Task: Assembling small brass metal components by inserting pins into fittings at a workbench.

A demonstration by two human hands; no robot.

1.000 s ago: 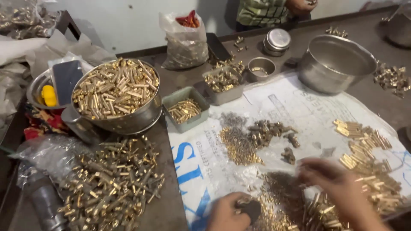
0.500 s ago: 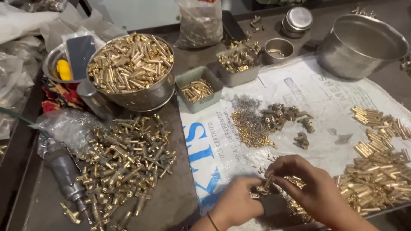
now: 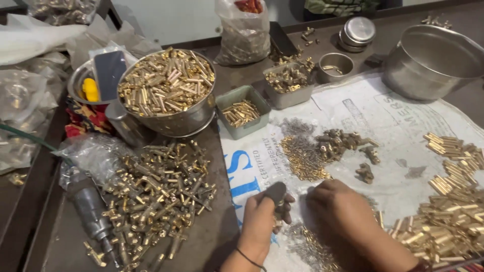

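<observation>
Left hand [image 3: 264,219] pinching a dark tool [image 3: 276,192] (perhaps a driver), right hand [image 3: 348,214] curled, grip hidden.

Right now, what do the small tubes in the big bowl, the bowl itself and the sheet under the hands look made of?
Small tubes: probably brass, yellow-gold with bright glints.
Big bowl: looks like steel, silver-grey and dully reflective.
Sheet: seems a woven plastic sack laid flat, white, matte, creased, with blue print.
The left hand holds a small dark piece; its material is unclear.
</observation>
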